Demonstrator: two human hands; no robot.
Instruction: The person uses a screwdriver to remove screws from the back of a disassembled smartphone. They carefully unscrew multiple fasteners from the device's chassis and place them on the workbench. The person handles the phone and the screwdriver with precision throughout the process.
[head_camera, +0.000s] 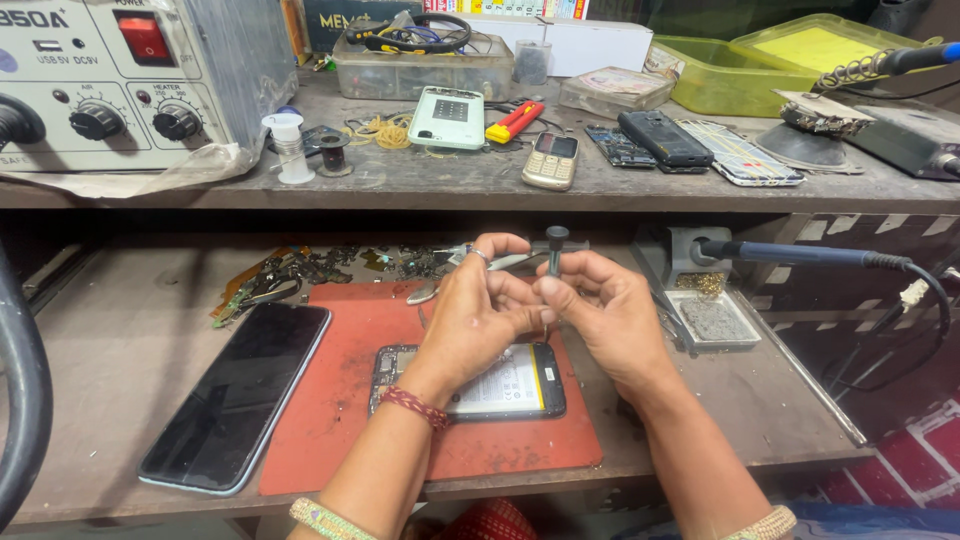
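My left hand (475, 310) and my right hand (600, 305) meet above an opened phone (500, 385) that lies back-off on a red mat (340, 400). The right hand pinches a small black screwdriver (556, 248) that stands upright with its cap on top. Fingertips of my left hand touch the right hand near the screwdriver's lower end; something tiny may be pinched there, too small to tell. A ring sits on a left finger. Metal tweezers (430, 290) lie just behind the hands.
A black phone (240, 395) lies face up left of the mat. A soldering iron (800, 255) rests in its stand (700, 290) at right. The upper shelf (480, 180) holds a hot-air station (120, 80), several phones, solder spools and plastic boxes. Scrap parts (300, 270) lie behind the mat.
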